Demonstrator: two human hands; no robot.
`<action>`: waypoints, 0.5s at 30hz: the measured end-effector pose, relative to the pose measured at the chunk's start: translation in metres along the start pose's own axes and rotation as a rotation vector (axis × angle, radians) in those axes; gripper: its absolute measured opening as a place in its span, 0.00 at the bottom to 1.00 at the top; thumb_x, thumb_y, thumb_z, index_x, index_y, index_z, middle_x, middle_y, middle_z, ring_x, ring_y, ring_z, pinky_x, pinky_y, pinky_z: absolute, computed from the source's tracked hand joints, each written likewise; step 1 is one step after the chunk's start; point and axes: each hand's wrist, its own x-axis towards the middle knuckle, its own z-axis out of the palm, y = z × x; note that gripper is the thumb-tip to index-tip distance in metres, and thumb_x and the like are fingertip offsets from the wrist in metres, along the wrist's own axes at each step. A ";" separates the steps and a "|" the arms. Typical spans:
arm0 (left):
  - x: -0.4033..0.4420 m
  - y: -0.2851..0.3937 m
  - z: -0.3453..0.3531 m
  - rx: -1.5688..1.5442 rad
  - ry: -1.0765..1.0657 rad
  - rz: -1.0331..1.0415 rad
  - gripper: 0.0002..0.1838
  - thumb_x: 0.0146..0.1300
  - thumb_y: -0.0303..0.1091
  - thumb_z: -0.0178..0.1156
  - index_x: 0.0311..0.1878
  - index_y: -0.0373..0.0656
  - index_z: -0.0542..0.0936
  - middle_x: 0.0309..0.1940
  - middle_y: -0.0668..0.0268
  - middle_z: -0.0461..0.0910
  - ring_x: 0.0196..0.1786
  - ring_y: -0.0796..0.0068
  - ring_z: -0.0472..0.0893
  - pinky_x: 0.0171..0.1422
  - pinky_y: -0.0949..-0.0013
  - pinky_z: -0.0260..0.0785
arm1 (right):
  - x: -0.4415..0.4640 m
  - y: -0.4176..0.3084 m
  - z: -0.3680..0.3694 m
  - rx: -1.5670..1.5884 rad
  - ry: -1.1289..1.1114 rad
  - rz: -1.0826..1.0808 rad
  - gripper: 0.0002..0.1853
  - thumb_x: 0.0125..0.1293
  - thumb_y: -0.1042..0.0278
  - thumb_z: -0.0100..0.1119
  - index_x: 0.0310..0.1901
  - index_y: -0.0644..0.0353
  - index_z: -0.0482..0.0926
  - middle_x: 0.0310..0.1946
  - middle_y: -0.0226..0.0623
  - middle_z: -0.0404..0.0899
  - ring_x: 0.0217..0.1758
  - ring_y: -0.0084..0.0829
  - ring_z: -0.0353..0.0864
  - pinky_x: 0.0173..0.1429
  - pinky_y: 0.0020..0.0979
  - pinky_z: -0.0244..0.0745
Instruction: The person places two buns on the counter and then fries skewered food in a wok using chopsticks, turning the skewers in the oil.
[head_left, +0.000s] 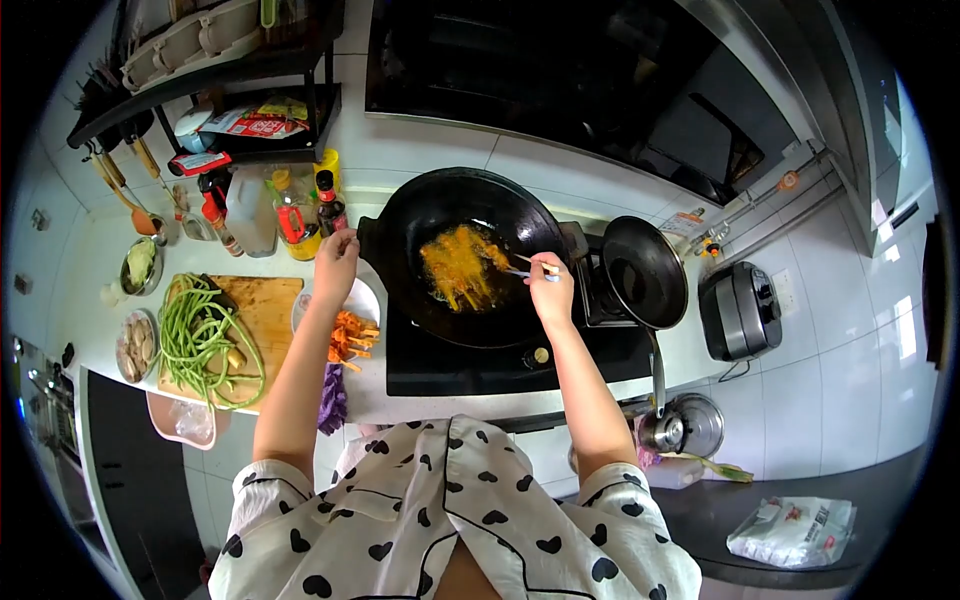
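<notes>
A large black wok (480, 190) stands on the black stove (430, 376), with orange battered strips (462, 268) frying in its middle. My left hand (338, 262) is closed at the wok's left handle; its fingertips are too small to tell whether they grip it. In my right hand (549, 285), over the wok's right side, are chopsticks (519, 270), their tips by the strips' right edge. A white bowl (368, 301) and orange strips (352, 338) lie beneath and beside my left forearm, which partly hides them.
Long green beans (205, 340) lie on a wooden board (270, 300) at the left. Bottles (293, 225) line the wall behind. A black frying pan (640, 270) is right of the wok, its handle pointing toward the counter's front. A rice cooker (740, 312) stands further right.
</notes>
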 end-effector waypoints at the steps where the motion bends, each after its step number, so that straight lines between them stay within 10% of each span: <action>1: 0.000 0.001 -0.001 -0.004 -0.002 -0.005 0.13 0.64 0.30 0.53 0.50 0.35 0.75 0.42 0.64 0.77 0.47 0.74 0.74 0.53 0.73 0.65 | 0.002 0.002 0.003 0.043 -0.024 -0.003 0.04 0.62 0.71 0.56 0.36 0.60 0.78 0.29 0.36 0.77 0.24 0.27 0.79 0.31 0.27 0.73; 15: 0.002 -0.009 -0.002 -0.018 0.014 0.011 0.13 0.65 0.30 0.54 0.50 0.35 0.75 0.42 0.64 0.78 0.48 0.74 0.75 0.54 0.73 0.65 | -0.013 -0.002 0.029 0.241 -0.172 0.070 0.11 0.65 0.64 0.55 0.35 0.66 0.78 0.22 0.32 0.79 0.25 0.22 0.79 0.31 0.25 0.71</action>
